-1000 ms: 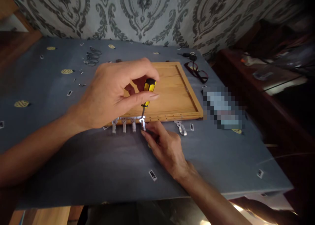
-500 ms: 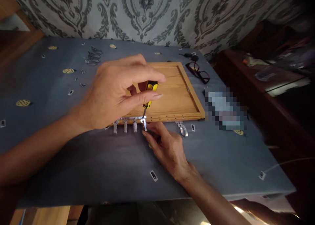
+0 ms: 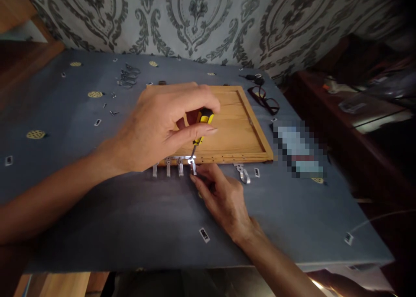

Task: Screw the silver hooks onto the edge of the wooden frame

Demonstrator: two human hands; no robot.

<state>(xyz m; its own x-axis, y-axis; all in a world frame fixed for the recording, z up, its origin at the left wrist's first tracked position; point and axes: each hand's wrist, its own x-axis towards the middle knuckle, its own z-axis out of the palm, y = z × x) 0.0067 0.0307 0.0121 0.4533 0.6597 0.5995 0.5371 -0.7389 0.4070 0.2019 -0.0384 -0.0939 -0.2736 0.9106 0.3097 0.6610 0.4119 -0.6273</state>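
Note:
My left hand (image 3: 169,119) is closed around the yellow and black handle of a screwdriver (image 3: 204,122), thumb in front. The screwdriver leans slightly, its tip at the top of a small metal hook (image 3: 193,168) on the near edge of a wooden frame (image 3: 268,151). My right hand (image 3: 224,193) pinches that hook between thumb and fingertips. Several similar metal hooks (image 3: 168,169) sit in a row along the edge to the left. Farther right, another metal hook (image 3: 244,174) lies against the edge. Small dark holes dot the edge between them.
Spare hooks (image 3: 128,76) lie in a group at the back left of the blue-grey tablecloth (image 3: 146,232), with a few screws (image 3: 113,113) nearer. Glasses (image 3: 264,101), keys (image 3: 255,78) and a blurred-out flat object (image 3: 299,149) lie to the right. Patterned wallpaper (image 3: 198,11) stands behind.
The view has shifted slightly, moving everything a little right and down. My left fingers have turned a little on the screwdriver handle; the right hand still pinches the same hook.

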